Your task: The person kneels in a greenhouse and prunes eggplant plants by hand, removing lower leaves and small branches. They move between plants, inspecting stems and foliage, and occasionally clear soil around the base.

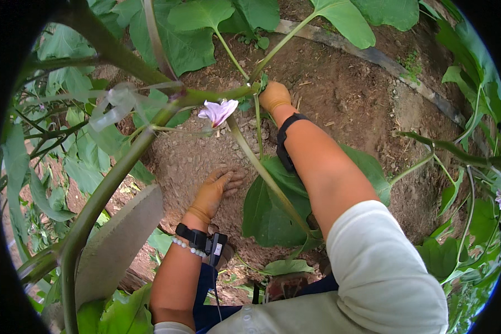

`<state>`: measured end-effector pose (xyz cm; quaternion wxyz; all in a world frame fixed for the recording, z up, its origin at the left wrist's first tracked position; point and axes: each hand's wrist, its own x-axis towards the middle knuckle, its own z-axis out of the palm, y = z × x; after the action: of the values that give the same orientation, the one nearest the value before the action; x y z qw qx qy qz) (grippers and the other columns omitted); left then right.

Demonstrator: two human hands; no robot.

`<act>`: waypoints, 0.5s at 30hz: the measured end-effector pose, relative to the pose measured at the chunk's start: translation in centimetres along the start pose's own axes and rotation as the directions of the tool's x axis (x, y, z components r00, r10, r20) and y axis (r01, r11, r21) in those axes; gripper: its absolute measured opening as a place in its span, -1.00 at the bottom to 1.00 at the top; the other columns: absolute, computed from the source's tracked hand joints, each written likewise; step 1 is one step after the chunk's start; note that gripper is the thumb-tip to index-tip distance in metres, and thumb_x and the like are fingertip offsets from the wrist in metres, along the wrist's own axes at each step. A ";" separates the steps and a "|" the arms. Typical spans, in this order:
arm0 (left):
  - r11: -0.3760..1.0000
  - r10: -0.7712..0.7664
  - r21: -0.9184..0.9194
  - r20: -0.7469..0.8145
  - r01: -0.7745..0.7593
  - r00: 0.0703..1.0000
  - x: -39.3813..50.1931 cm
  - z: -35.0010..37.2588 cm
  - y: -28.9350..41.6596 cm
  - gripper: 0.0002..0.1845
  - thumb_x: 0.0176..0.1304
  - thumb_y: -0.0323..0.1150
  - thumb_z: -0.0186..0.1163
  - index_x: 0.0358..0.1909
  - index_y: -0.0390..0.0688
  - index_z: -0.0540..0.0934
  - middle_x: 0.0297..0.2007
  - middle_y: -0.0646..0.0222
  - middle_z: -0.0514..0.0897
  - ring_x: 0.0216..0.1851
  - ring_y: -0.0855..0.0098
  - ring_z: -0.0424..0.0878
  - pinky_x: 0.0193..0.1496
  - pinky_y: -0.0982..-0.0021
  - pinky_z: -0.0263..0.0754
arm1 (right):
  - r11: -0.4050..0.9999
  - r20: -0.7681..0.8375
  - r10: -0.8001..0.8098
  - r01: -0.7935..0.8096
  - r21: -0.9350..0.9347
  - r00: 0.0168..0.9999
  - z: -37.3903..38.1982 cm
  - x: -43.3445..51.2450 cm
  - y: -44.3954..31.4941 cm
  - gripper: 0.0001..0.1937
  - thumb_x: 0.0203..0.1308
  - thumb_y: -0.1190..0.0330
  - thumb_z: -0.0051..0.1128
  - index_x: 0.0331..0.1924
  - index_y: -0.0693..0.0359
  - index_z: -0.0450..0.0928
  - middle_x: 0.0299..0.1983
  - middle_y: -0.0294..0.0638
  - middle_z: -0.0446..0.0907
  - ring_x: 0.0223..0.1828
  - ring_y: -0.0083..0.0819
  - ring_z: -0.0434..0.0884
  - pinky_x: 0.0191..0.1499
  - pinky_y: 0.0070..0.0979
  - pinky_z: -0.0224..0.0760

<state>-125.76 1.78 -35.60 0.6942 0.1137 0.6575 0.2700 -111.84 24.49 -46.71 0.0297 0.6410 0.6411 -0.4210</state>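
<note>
My right hand (275, 97), in a tan glove, is closed at the end of a thick green eggplant branch (208, 96). It grips the small leafy shoot (262, 82) there; the fingertips are partly hidden. My left hand (217, 192), gloved with soil-stained fingers, hangs lower over the soil with its fingers loosely bent and nothing visible in them. Just left of the right hand, a pale purple eggplant flower (219, 112) hangs under the branch. Clear plastic tape or string (119, 102) is tied around the stem nearby.
A thick main stem (121, 175) rises on the left, in front of a grey slab (121, 238). Large leaves (271, 208) spread below my right forearm. Behind lies bare brown soil (338, 92), crossed by a flat dark strip (375, 56). More eggplant branches (455, 146) reach in from the right.
</note>
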 end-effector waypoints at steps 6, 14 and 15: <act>1.000 -0.027 -0.015 -0.055 0.026 0.998 0.8 -1.1 -1.7 -0.66 0.31 -0.22 -0.01 0.04 -0.17 0.41 -0.08 0.30 0.59 -0.11 0.46 0.53 -0.04 0.44 0.37 | 0.987 -0.058 -0.092 0.084 -0.135 0.994 -0.3 -0.2 0.4 -0.75 0.02 0.42 0.04 -0.17 0.20 0.57 -0.15 0.02 0.57 -0.10 -0.08 0.56 -0.13 -0.24 0.48; 0.995 -0.044 -0.096 -0.035 0.040 0.998 0.9 -0.8 -3.2 -0.67 0.31 -0.24 -0.01 0.05 -0.16 0.42 -0.09 0.29 0.60 -0.11 0.46 0.52 0.00 0.42 0.38 | 0.984 0.042 -0.056 0.062 -0.168 0.998 -1.0 1.4 1.1 -0.71 0.07 0.38 0.01 -0.07 0.13 0.52 -0.06 -0.07 0.54 -0.03 -0.11 0.53 -0.06 -0.24 0.45; 0.995 -0.037 -0.098 -0.035 0.034 0.999 0.9 -0.8 -3.3 -0.67 0.31 -0.24 -0.01 0.05 -0.16 0.42 -0.09 0.29 0.60 -0.11 0.46 0.52 0.00 0.42 0.38 | 0.991 0.004 -0.062 0.062 -0.119 0.998 -0.7 1.5 1.0 -0.71 0.09 0.37 0.01 -0.06 0.12 0.52 -0.06 -0.07 0.54 -0.03 -0.10 0.53 -0.06 -0.23 0.44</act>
<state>-125.80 -0.64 -38.10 0.6912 0.0631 0.6583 0.2914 -110.87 25.92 -47.64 0.0546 0.6178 0.6847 -0.3828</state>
